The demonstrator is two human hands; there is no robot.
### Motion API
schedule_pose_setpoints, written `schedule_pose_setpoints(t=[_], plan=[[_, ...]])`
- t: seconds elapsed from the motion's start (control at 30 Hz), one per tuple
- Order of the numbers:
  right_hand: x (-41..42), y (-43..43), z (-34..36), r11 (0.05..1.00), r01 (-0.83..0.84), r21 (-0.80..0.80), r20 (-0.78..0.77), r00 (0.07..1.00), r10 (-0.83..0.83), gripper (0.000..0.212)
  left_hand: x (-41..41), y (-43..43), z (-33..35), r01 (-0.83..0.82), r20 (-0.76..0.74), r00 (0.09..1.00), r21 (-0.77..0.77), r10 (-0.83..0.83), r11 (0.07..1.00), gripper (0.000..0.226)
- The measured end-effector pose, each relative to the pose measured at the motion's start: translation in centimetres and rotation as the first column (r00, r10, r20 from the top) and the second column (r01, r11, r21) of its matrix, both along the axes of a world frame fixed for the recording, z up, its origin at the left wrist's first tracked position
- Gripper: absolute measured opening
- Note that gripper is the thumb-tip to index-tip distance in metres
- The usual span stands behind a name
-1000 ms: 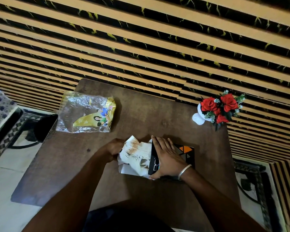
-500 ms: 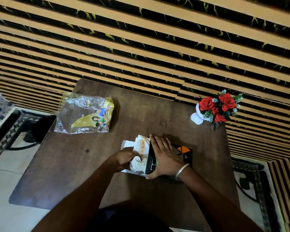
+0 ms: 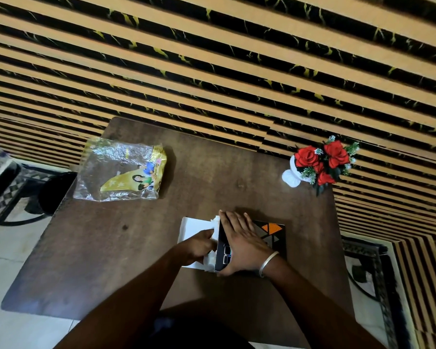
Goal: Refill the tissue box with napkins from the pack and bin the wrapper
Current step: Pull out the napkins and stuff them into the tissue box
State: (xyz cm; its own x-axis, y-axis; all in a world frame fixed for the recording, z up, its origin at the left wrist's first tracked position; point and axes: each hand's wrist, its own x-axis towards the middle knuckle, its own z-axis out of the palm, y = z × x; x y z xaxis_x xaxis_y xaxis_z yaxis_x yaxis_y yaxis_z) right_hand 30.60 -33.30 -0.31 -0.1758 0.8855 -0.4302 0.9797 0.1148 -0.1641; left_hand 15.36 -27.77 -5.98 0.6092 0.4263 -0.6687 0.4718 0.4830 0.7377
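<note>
One brown table, striped wall behind, wrapper on it.

I see both my forearms bare, no sleeves, with one thin silver bangle circling my right wrist.

We see a dark wooden table against a wall — tan and black slats — above pale floor tiles.

Black tissue box with orange triangles; wrapper clear, seemingly yellow-printed.
</note>
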Motion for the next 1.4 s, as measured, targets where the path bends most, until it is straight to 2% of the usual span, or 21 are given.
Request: schedule_pose_setpoints(t=[0.1, 0.17, 0.27, 0.47, 0.53, 0.63, 0.77, 1.0, 1.07, 1.13, 1.17, 1.2, 1.27, 1.37, 1.4], plan=[[-0.2, 0.0, 0.0, 1.0, -0.001, 0.003, -0.008, 1.0, 0.001, 0.149, 0.8, -0.5, -0.4, 0.013, 0.044, 0.999, 0.068, -0.016, 0.998, 0.027], [-0.2, 0.0, -0.1, 1.0, -0.003, 0.004, -0.015, 1.0, 0.003, 0.149, 1.3, -0.7, -0.5, 0.016, 0.106, 0.994, 0.119, -0.029, 0.993, 0.038], [-0.2, 0.0, -0.1, 1.0, 0.003, 0.004, -0.026, 1.0, -0.003, 0.149, 1.6, -0.7, -1.2, 0.036, 0.101, 0.994, 0.137, -0.05, 0.99, 0.048], [-0.2, 0.1, 0.1, 1.0, 0.002, 0.018, -0.038, 0.999, -0.002, 0.147, 2.1, -0.3, -1.4, 0.075, 0.095, 0.991, 0.235, -0.1, 0.969, 0.04], [-0.1, 0.1, 0.3, 1.0, 0.005, 0.013, -0.044, 0.999, -0.004, 0.148, 2.5, -0.4, -1.5, 0.082, 0.066, 0.992, 0.299, -0.106, 0.951, 0.034], [-0.5, 0.3, 0.2, 1.0, 0.005, 0.022, -0.044, 0.999, -0.004, 0.149, 1.6, -1.0, -1.8, 0.011, 0.032, 0.999, 0.375, -0.025, 0.927, 0.023], [-1.1, 0.4, -0.2, 1.0, -0.003, 0.014, -0.058, 0.998, 0.004, 0.149, -0.1, -1.3, -2.3, -0.042, -0.066, 0.993, 0.546, 0.093, 0.837, 0.038], [-0.5, 0.5, -0.1, 0.999, 0.012, 0.033, -0.038, 0.999, -0.011, 0.15, -0.1, -1.6, -1.9, -0.035, -0.084, 0.99, 0.62, 0.11, 0.784, 0.021], [-0.6, 0.6, -0.2, 1.0, 0.008, 0.026, -0.032, 0.999, -0.007, 0.151, 0.1, -1.8, -1.9, -0.025, -0.101, 0.989, 0.603, 0.107, 0.797, 0.026], [-0.7, 0.6, -0.3, 1.0, 0.0, 0.015, -0.026, 1.0, 0.001, 0.151, 0.2, -1.8, -2.9, 0.039, -0.151, 0.986, 0.614, 0.069, 0.788, 0.042], [-0.6, 0.6, -0.2, 1.0, 0.003, 0.017, -0.023, 1.0, -0.003, 0.151, 0.4, -1.8, -3.7, 0.112, -0.199, 0.98, 0.651, 0.027, 0.751, 0.052], [-0.5, 0.6, -0.3, 1.0, 0.003, 0.015, -0.023, 1.0, -0.003, 0.151, 0.3, -1.7, -4.3, 0.215, -0.282, 0.959, 0.708, -0.011, 0.673, 0.058], [-0.4, 0.6, -0.3, 1.0, 0.005, 0.002, -0.027, 1.0, -0.005, 0.15, -0.2, -1.4, -4.1, 0.339, -0.384, 0.923, 0.808, -0.006, 0.482, 0.05], [-0.4, 0.6, -0.5, 1.0, 0.009, 0.012, -0.014, 1.0, -0.009, 0.151, -1.7, -1.4, -2.8, 0.292, -0.287, 0.956, 0.9, -0.063, 0.324, 0.021], [-0.4, 0.5, -0.5, 1.0, 0.008, 0.018, -0.009, 1.0, -0.008, 0.151, -2.1, -1.4, -3.0, 0.318, -0.297, 0.946, 0.924, -0.128, 0.213, 0.019]])
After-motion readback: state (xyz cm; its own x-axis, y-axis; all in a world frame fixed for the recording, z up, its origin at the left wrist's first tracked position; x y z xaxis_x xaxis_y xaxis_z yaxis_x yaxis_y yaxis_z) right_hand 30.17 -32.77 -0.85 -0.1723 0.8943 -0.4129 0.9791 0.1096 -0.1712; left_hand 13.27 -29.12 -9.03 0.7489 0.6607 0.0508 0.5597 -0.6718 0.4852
